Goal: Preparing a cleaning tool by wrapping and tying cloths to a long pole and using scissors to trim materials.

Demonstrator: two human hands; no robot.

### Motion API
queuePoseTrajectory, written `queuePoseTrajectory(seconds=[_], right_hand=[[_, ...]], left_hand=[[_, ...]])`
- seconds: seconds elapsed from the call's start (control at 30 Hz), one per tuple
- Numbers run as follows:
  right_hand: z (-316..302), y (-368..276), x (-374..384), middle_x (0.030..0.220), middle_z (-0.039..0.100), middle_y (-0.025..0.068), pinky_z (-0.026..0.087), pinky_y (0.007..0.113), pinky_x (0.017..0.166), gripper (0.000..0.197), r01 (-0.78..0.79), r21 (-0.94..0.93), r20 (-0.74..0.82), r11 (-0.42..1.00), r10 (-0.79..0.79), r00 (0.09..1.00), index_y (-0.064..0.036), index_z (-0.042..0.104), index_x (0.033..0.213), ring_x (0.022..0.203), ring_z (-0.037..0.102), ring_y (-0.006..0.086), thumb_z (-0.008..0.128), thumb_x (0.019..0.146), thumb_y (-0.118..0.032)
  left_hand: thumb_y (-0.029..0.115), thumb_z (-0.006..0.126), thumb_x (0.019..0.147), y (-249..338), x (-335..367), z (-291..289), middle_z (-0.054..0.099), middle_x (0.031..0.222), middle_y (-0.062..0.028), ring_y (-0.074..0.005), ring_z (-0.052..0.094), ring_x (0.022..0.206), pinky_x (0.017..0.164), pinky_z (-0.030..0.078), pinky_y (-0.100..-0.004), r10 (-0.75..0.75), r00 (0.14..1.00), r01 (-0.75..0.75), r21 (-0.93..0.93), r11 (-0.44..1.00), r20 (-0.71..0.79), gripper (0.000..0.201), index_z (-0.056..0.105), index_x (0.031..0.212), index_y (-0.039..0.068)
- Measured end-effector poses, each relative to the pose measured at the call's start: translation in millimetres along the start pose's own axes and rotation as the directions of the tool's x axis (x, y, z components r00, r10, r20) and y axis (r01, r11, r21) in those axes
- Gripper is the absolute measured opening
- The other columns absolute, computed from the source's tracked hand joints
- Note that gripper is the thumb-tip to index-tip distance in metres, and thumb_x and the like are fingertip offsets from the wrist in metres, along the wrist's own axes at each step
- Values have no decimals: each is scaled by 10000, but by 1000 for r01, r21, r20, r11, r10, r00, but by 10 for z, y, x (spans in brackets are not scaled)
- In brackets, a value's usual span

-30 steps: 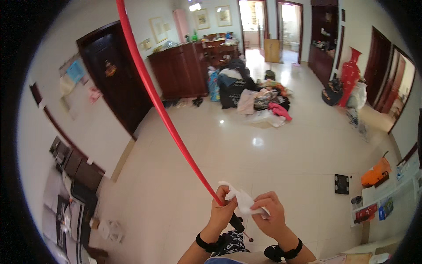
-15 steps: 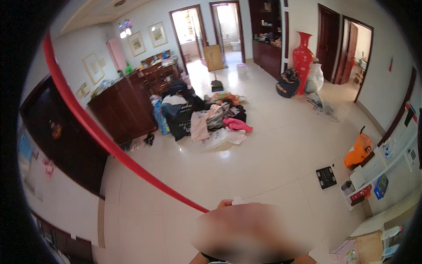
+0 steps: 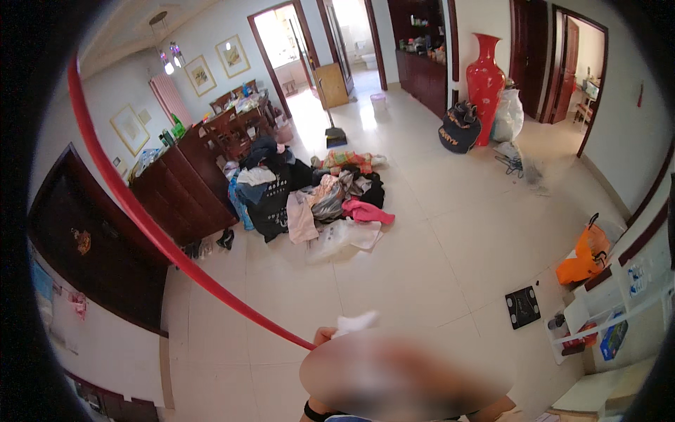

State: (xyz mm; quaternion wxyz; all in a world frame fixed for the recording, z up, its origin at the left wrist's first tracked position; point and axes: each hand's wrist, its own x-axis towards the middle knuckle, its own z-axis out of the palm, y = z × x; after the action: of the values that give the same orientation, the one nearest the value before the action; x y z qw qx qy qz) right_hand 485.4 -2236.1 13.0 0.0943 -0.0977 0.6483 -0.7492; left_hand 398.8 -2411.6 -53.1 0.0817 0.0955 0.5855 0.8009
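Observation:
At the bottom centre, the curled fingers of my left hand (image 3: pixel 324 335) show at the edge of a large blurred patch. Against them a small white cloth (image 3: pixel 357 323) sticks up, pinched by the fingers as far as I can see; its exact kind is unclear. A long red band (image 3: pixel 190 264) slants from the upper left down to beside these fingers, and its lower end goes into the blur. The blurred patch hides my right hand; only my right forearm (image 3: pixel 496 408) shows below it. A dark band circles my left wrist (image 3: pixel 315 409).
Ahead, a heap of clothes (image 3: pixel 330 193) and bags lies on the tiled floor, with a dustpan (image 3: pixel 335 136) behind it. A black scale (image 3: pixel 522 307) and an orange bag (image 3: pixel 583 254) are at right. Further back stands a tall red vase (image 3: pixel 485 88). A brown cabinet (image 3: pixel 179 200) lines the left.
The view has shifted, so the clothes heap appears lower and further left. My left hand is slightly further left in the picture, and more of the white cloth shows.

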Motion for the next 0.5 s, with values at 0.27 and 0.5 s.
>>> queuePoseTrajectory(seconds=[0.27, 0.5], right_hand=[[-796, 148, 491, 730, 515, 39, 402, 244, 594, 337, -24, -100, 163, 995, 40, 986, -70, 597, 955, 660, 478, 113, 703, 704, -269], [-1095, 29, 1440, 735, 547, 73, 447, 274, 634, 296, 57, -357, -304, 932, -174, 937, -27, 530, 850, 668, 532, 159, 692, 703, -227]], left_hand=[[-74, 490, 773, 167, 755, 543, 542, 897, -51, -148, 552, 839, 699, 489, -269, -59, 997, 51, -167, 985, -42, 262, 390, 937, 105], [-106, 439, 755, -128, 1548, 657, 495, 902, -26, -109, 486, 853, 768, 410, -244, -144, 987, 147, -46, 988, 67, 231, 402, 888, 80]])
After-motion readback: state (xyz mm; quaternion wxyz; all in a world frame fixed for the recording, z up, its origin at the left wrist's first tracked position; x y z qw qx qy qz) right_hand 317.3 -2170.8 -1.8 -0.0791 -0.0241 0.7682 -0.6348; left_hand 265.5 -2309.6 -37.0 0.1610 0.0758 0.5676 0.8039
